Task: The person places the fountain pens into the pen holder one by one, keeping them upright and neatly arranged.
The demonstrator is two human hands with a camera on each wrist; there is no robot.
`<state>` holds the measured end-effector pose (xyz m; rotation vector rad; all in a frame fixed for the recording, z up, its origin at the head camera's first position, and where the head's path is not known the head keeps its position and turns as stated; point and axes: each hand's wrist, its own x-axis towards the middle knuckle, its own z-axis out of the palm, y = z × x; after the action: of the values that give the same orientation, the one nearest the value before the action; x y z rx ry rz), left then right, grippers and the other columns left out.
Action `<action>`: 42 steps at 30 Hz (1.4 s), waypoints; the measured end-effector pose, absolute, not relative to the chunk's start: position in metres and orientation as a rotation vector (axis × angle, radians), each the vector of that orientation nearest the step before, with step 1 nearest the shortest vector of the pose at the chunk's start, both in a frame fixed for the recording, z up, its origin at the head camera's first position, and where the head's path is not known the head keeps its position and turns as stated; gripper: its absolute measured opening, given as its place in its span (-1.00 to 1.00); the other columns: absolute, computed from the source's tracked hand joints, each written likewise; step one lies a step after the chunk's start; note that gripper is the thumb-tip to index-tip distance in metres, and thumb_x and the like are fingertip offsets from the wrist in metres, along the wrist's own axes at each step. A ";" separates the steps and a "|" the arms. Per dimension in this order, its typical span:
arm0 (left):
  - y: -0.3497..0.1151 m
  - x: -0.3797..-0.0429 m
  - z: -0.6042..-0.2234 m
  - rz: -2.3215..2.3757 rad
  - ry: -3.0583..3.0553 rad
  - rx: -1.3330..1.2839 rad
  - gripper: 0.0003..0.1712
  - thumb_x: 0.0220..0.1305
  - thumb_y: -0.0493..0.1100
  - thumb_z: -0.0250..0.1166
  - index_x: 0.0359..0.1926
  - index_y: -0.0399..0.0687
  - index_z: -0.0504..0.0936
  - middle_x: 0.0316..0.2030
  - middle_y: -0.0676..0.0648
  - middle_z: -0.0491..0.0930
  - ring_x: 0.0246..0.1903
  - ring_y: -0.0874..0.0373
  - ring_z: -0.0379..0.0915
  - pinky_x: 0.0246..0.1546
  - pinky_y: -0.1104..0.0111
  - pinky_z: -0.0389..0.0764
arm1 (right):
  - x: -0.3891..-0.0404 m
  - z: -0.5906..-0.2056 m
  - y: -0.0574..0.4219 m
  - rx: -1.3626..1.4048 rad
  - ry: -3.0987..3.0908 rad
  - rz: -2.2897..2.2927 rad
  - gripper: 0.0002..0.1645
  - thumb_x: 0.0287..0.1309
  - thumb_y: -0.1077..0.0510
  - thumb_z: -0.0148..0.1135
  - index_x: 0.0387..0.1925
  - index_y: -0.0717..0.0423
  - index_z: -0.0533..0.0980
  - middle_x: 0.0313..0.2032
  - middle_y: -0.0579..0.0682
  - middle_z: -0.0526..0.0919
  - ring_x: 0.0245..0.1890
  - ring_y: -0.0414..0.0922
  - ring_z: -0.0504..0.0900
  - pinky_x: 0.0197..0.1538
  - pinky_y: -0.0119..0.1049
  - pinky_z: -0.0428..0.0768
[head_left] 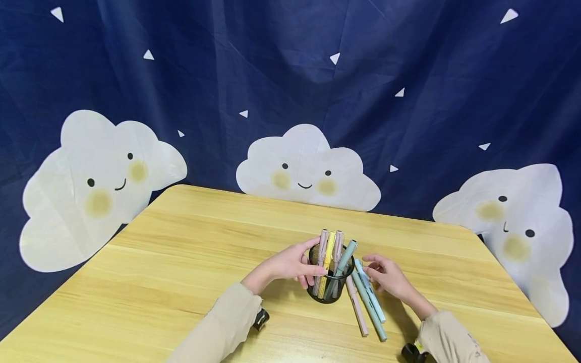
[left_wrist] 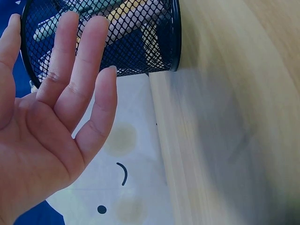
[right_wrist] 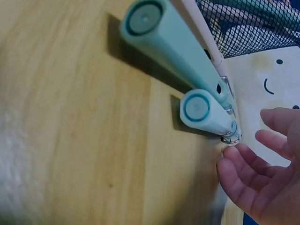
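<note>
A black mesh pen holder point(head_left: 330, 291) stands upright on the table. My left hand point(head_left: 290, 263) holds it from the left, thumb across the front near the rim and index finger at the back. In the left wrist view its other fingers point(left_wrist: 89, 61) lie against or close to the mesh. Inside stand a yellow pen point(head_left: 329, 252), two mauve pens point(head_left: 323, 244) and a leaning grey-green pen point(head_left: 347, 256). On the holder's right lie a pink pen point(head_left: 356, 307), a teal pen point(head_left: 369, 307) and a light blue pen point(right_wrist: 206, 112). Loosely bent, my right hand point(head_left: 388, 276) hovers beside the light blue pen, holding nothing.
The wooden table point(head_left: 181, 262) has a rounded far edge. Behind it hangs a dark blue curtain point(head_left: 281, 60) with printed white clouds and small triangles. A black wrist device point(head_left: 261, 319) sits at the left sleeve, another point(head_left: 414, 353) at the right.
</note>
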<state>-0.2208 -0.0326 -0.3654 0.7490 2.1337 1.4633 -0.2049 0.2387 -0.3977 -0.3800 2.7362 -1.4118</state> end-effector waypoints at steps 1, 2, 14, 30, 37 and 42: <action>-0.033 -0.221 -0.365 1.464 2.132 0.750 -0.04 0.10 -0.07 0.29 0.39 0.02 -0.12 -0.65 -0.17 0.57 -0.67 -0.09 0.54 -0.72 0.37 0.39 | -0.205 -0.398 0.239 -0.380 2.721 -1.402 -0.58 0.18 0.24 0.09 0.01 0.45 0.34 -0.51 0.06 0.48 -0.59 -0.14 0.43 -0.69 -0.27 0.48; -0.033 -0.221 -0.365 1.466 2.129 0.750 -0.04 0.10 -0.07 0.29 0.39 0.03 -0.11 -0.65 -0.17 0.57 -0.66 -0.10 0.54 -0.72 0.37 0.39 | -0.206 -0.398 0.240 -0.382 2.707 -1.392 -0.55 0.18 0.23 0.09 0.03 0.45 0.32 -0.52 0.05 0.46 -0.60 -0.14 0.43 -0.69 -0.27 0.47; -0.032 -0.222 -0.365 1.455 2.126 0.757 -0.04 0.11 -0.07 0.29 0.39 0.02 -0.13 -0.65 -0.16 0.57 -0.68 -0.07 0.54 -0.74 0.39 0.38 | -0.212 -0.396 0.252 -0.470 2.560 -1.215 -0.22 0.16 0.12 0.14 0.24 0.47 0.03 -0.59 0.04 0.40 -0.73 -0.16 0.34 -0.71 -0.29 0.43; -0.032 -0.222 -0.364 1.457 2.125 0.741 -0.03 0.12 -0.07 0.28 0.39 0.04 -0.14 -0.64 -0.17 0.57 -0.67 -0.08 0.54 -0.74 0.39 0.37 | -0.214 -0.394 0.253 -0.470 2.504 -1.204 -0.13 0.10 0.09 0.21 0.29 0.37 0.00 -0.54 0.09 0.40 -0.79 -0.04 0.45 -0.72 -0.15 0.50; -0.032 -0.222 -0.365 1.447 2.132 0.753 -0.04 0.12 -0.06 0.28 0.39 0.04 -0.12 -0.65 -0.16 0.58 -0.68 -0.06 0.54 -0.72 0.32 0.42 | -0.216 -0.396 0.255 -0.457 2.465 -1.243 -0.16 0.11 0.14 0.19 0.28 0.38 0.01 -0.54 0.09 0.40 -0.77 -0.10 0.45 -0.68 -0.13 0.52; -0.032 -0.222 -0.366 1.443 2.138 0.751 -0.05 0.12 -0.07 0.28 0.39 0.03 -0.12 -0.65 -0.16 0.58 -0.68 -0.06 0.54 -0.71 0.29 0.43 | -0.215 -0.396 0.255 -0.463 2.441 -1.261 -0.19 0.14 0.16 0.16 0.27 0.42 0.00 -0.53 0.09 0.40 -0.77 -0.13 0.45 -0.67 -0.12 0.53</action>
<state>-0.2222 -0.0316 -0.3656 0.7505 2.1379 1.4428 -0.2150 0.2553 -0.3956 -0.4633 2.4407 -1.2609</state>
